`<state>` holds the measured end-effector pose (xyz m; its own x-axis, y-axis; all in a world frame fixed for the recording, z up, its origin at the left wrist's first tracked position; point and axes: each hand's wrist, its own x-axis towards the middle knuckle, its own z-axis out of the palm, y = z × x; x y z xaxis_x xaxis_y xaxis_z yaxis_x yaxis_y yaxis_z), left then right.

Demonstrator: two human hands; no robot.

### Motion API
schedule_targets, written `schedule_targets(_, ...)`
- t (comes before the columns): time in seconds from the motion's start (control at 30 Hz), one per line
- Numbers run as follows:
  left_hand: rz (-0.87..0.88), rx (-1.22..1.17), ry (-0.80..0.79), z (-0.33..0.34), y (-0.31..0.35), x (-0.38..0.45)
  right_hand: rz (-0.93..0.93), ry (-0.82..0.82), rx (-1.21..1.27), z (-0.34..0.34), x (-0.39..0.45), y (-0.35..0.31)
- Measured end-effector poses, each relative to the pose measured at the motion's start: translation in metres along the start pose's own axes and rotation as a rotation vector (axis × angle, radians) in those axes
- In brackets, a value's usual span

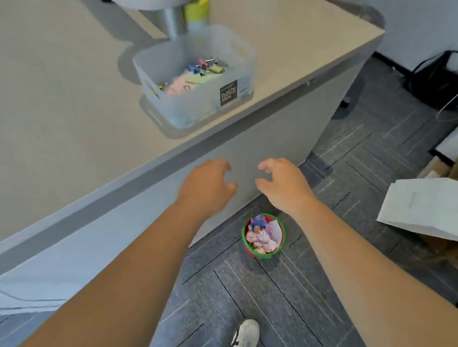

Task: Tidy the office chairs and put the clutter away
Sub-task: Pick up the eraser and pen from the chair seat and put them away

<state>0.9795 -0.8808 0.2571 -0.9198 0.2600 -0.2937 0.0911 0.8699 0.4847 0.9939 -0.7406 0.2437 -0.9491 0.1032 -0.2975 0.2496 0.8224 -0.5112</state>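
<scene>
Both the left hand and right hand are hovering half-open, holding nothing; below them a small cup of scraps is sitting on the floor, seemingly awaiting collection.

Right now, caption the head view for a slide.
Both empty hands reach out above a cup of clutter below the desk.

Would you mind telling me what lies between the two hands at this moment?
Nothing is held between the left hand and the right hand; the head view shows only the plain grey front panel of the desk behind the gap.
</scene>
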Motion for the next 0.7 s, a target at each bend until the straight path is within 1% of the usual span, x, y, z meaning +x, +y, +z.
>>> schedule_targets(0.1, -0.042, -0.027, 0.1, -0.044, -0.029, -0.048, -0.103, -0.004, -0.032, 0.003, -0.024, -0.06)
schedule_targets(0.23, -0.149, -0.046, 0.211, -0.085, -0.089, -0.12, -0.243, -0.011, -0.071, 0.031, -0.062, -0.138)
schedule_targets(0.37, -0.305, -0.063, 0.297, -0.115, -0.163, -0.201, -0.384, -0.079, -0.122, 0.081, -0.102, -0.219)
schedule_targets(0.5, -0.499, -0.116, 0.381, -0.135, -0.239, -0.278, -0.551, -0.168, -0.128, 0.141, -0.143, -0.296)
schedule_targets(0.7, -0.797, -0.174, 0.459, -0.142, -0.329, -0.369, -0.757, -0.361, -0.154, 0.234, -0.188, -0.388)
